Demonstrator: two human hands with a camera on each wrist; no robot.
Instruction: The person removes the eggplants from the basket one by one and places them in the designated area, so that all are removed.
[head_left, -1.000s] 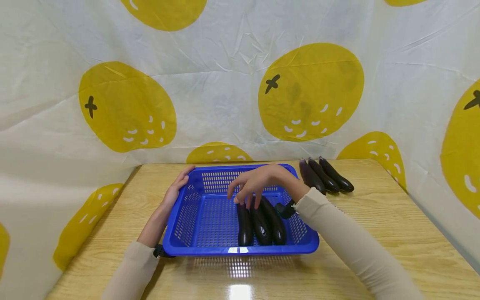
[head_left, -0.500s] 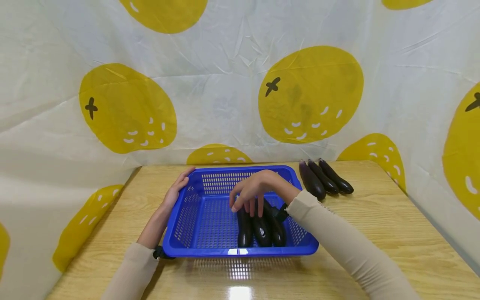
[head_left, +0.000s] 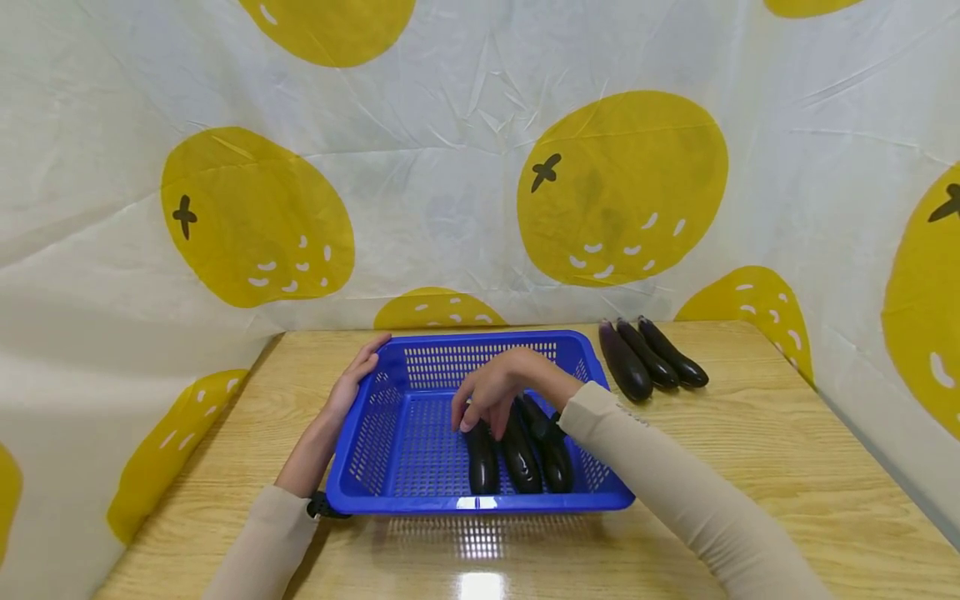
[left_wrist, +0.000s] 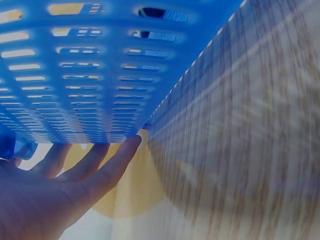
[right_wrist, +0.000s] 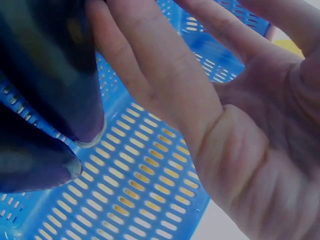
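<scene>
Blue slotted basket (head_left: 427, 450) on the wooden surface (head_left: 750, 417), holding three eggplants (head_left: 525, 467) side by side between its 3 and 6 o'clock positions. The right grip (head_left: 491, 383) pinches the far end of the 6 o'clock eggplant (head_left: 482, 471); the left grip (head_left: 351, 382), fingers extended, rests against the rim (head_left: 347, 442) at 10 o'clock. Three further eggplants (head_left: 651, 358) lie outside, toward 2 o'clock.

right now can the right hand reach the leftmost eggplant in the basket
Probably yes: the right hand is inside the blue basket, its fingers at the far end of the leftmost eggplant, nothing visibly blocking them.
</scene>
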